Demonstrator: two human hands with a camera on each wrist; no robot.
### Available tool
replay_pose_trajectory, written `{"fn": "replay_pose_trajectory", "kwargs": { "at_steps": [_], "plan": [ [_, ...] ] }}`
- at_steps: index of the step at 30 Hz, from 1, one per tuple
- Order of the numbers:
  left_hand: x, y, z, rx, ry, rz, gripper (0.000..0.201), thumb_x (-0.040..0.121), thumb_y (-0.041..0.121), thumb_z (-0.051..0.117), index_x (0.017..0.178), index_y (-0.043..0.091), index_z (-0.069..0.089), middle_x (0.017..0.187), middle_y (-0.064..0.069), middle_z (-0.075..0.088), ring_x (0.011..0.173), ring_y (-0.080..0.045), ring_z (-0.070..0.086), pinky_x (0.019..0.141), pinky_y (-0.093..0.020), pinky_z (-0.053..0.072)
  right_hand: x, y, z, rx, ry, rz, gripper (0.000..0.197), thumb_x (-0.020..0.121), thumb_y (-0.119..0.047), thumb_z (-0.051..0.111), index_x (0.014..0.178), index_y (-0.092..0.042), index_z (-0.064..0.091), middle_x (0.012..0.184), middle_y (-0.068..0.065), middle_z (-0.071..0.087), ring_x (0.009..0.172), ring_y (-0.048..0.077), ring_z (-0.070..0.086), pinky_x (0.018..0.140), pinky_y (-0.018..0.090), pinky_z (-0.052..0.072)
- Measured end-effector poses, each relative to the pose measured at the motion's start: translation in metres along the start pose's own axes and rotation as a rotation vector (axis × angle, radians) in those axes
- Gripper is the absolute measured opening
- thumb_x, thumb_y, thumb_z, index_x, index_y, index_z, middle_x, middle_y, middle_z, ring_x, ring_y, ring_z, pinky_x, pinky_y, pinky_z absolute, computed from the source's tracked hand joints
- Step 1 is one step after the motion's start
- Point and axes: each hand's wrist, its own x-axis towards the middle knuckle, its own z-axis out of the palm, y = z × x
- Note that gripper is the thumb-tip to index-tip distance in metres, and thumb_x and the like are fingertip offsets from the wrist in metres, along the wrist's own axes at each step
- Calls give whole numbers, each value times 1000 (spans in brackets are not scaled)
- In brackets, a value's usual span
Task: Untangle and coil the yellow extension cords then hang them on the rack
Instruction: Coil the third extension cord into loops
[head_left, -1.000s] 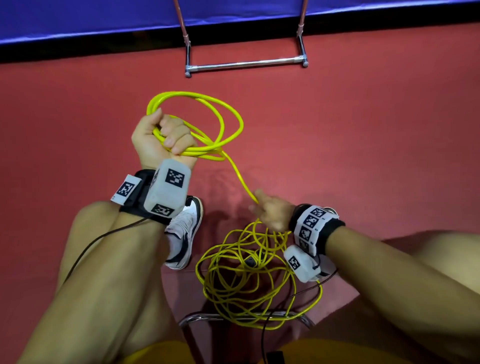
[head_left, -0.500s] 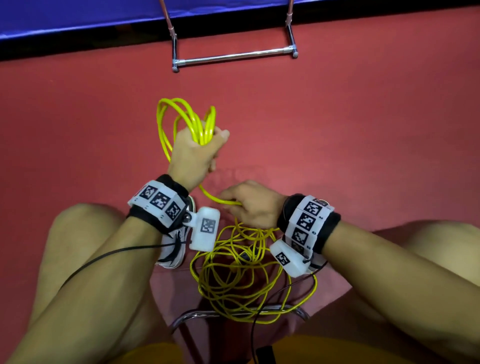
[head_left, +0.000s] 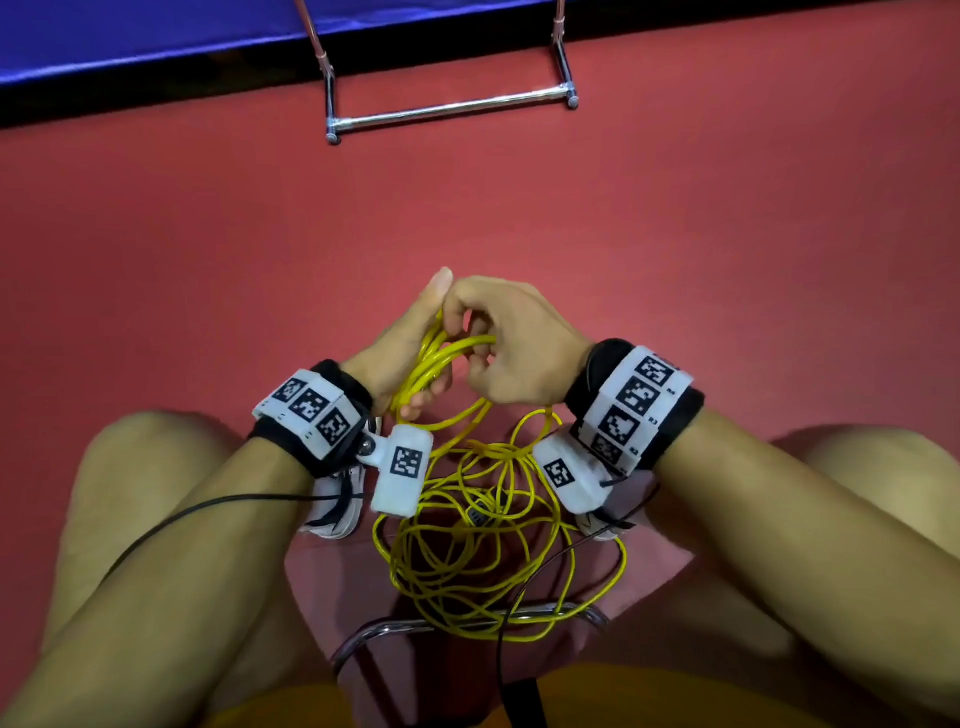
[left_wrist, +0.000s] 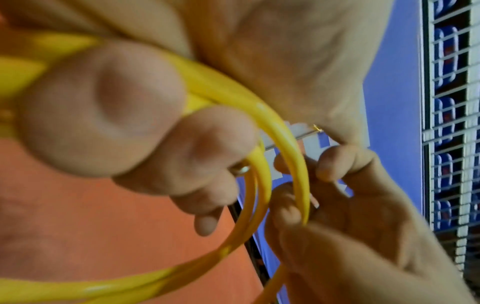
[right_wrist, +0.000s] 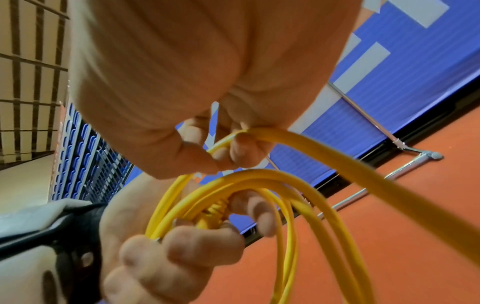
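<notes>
Cord (head_left: 483, 545) lies tangled on the red floor (head_left: 727, 291) between your feet. Above it, your left hand (head_left: 400, 358) clenches the finished loops (head_left: 441, 358) so they stay gathered, while your right hand (head_left: 511, 345) pinches the next strand onto them. Rack (head_left: 447, 106) waits at the floor's far edge.

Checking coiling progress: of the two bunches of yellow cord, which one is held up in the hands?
The small coil, gripped by the left hand with the right hand feeding it; the tangled pile lies on the floor.
</notes>
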Motion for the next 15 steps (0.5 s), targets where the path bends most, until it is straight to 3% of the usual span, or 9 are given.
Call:
{"fn": "replay_pose_trajectory", "kwargs": {
  "at_steps": [1,3,5,7,10,13,15],
  "plan": [
    [-2,2,0,1,-18,-13,83,68,92,32,77,15,63,50,-10,44,28,-15,34,36,-17,33,0,1,-3,-7,12,-8,30,58,1,60,86,-7,54,73,-3,56,62,15,50,56,25,41],
    [-6,6,5,88,-60,-34,62,66,81,55,67,20,63,49,-5,40,30,-14,30,38,-17,29,3,7,-12,-58,33,-6,35,56,-3,61,89,-7,52,78,3,57,64,18,47,55,26,38],
    [-7,5,9,178,-91,-24,48,71,57,74,59,15,54,46,-3,37,30,-15,28,38,-19,27,7,17,-20,-177,39,61,38,56,-4,62,94,-10,56,83,0,54,68,17,47,61,28,39],
    [-7,6,12,159,-71,-19,40,79,35,76,63,12,47,47,-5,35,30,-15,26,39,-19,26,9,26,-24,-338,63,174,33,62,-7,62,94,-17,59,87,-3,51,77,24,53,67,33,42],
    [-16,14,5,-78,-122,14,34,86,12,68,58,16,49,45,-3,33,27,-10,24,39,-13,21,12,44,-27,-440,195,312,23,69,-11,57,89,-21,61,92,2,57,89,33,60,72,38,44],
    [-29,24,-13,-484,-346,61,34,72,12,77,67,14,44,48,-2,35,26,-8,31,37,-11,30,17,63,-29,-367,293,478,22,73,-9,57,91,-20,62,92,5,65,91,35,61,75,36,45],
    [-32,26,-19,-673,-421,121,41,72,15,78,72,16,37,51,1,40,28,-7,34,34,-13,34,17,71,-23,-273,309,604,9,80,-17,62,88,-21,59,88,6,68,87,33,61,73,34,45]
  ]
}}
